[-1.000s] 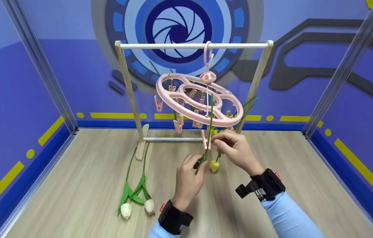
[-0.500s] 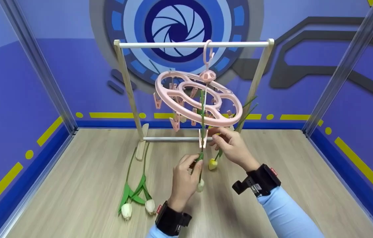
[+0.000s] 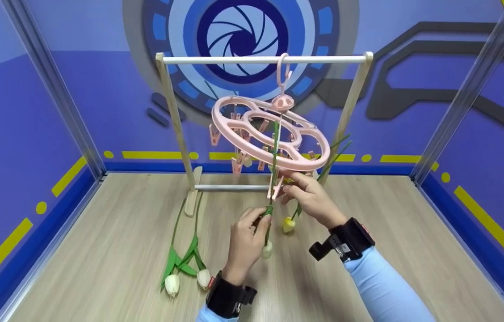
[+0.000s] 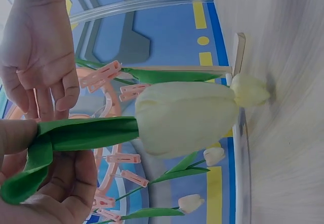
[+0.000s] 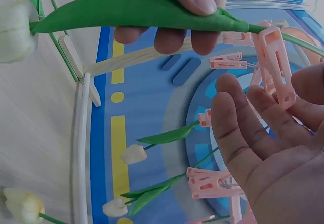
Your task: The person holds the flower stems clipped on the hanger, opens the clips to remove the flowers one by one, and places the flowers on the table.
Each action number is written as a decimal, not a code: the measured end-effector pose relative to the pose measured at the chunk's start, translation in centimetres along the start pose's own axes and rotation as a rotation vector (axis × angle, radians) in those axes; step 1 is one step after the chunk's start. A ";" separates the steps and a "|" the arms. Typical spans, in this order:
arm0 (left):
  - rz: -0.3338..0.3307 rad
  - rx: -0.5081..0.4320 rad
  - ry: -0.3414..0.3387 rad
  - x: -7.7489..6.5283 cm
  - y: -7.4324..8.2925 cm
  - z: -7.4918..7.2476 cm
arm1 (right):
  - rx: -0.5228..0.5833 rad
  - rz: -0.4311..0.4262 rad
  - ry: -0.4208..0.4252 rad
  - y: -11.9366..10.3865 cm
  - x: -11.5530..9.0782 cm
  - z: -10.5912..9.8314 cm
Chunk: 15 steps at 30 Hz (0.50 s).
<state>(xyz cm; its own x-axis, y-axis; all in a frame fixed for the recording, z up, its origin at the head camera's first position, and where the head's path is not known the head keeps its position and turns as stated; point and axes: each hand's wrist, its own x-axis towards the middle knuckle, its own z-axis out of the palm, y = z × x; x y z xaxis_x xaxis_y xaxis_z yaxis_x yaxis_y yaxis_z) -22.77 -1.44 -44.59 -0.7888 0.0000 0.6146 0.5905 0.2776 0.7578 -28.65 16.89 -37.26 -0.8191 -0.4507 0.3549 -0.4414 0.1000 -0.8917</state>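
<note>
My left hand (image 3: 245,243) pinches the stem and leaves of a white tulip (image 4: 187,118) between thumb and fingers, bloom hanging downward. The tulip's stem runs up past a pink clothespin (image 3: 276,188) below the front rim of a pink clip hanger (image 3: 248,146). My right hand (image 3: 312,199) is just right of that clothespin. In the right wrist view its fingers are spread and relaxed, close behind the clothespin's handles; whether they touch is unclear. The stem passes at the clothespin's upper end; whether it is clamped cannot be told.
A wooden rack with a white top bar (image 3: 216,59) carries the hanger. Two white tulips (image 3: 172,285) lie on the table at left. A yellow tulip (image 3: 288,224) hangs behind my right hand. More white tulips (image 4: 191,203) hang from clips at the back.
My left hand and the tulip have shifted left, and the stem has swung more upright beside the clothespin. My right hand has moved slightly left; the clothespin has tilted.
</note>
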 end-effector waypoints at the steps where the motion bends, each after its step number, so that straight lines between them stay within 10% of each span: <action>1: -0.006 -0.004 -0.001 0.0 0.0 -0.1 | -0.005 -0.001 -0.005 0.0 0.0 0.0; 15: -0.042 0.001 0.002 0.2 -0.2 -0.8 | -0.014 -0.049 -0.010 0.0 0.0 0.0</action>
<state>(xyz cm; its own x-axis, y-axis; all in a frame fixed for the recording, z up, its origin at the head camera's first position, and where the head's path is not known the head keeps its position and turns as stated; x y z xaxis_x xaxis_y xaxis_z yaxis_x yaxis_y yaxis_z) -22.89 -2.22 -44.47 -0.8128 -0.0136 0.5823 0.5563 0.2783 0.7830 -28.61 16.95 -37.25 -0.7926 -0.4644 0.3952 -0.4861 0.0899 -0.8693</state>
